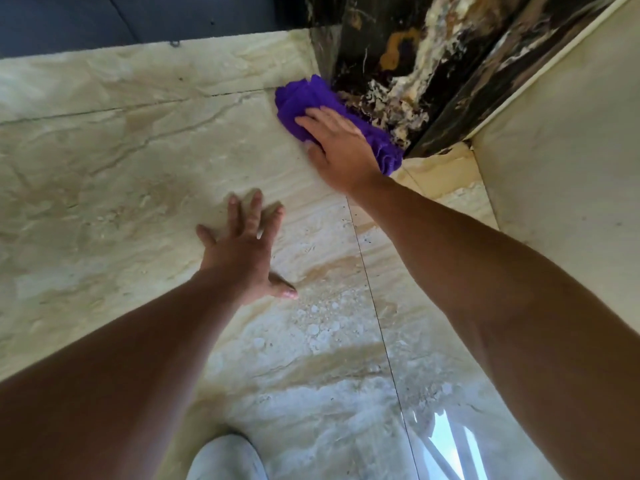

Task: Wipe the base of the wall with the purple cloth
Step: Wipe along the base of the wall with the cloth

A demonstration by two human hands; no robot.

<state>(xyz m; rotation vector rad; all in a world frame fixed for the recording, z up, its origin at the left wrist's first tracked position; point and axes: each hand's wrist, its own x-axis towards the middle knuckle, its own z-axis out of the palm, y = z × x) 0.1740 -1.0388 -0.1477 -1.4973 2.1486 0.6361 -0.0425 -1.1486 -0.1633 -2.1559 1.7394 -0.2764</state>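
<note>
A bunched purple cloth [304, 98] lies on the beige marble floor, pushed up against the foot of a black, gold-veined marble wall [408, 64]. My right hand [337, 147] presses flat on top of the cloth, fingers spread and pointing left along the wall's base; part of the cloth sticks out on both sides of the hand. My left hand [244, 247] rests flat on the floor nearer to me, fingers apart, holding nothing.
The beige marble floor [121, 188] has dark grout lines and a glossy reflection at the bottom right. A cream wall [568, 150] rises on the right beside the black one. A dark panel [104, 22] runs along the top left. My knee in pale fabric [225, 459] shows at the bottom.
</note>
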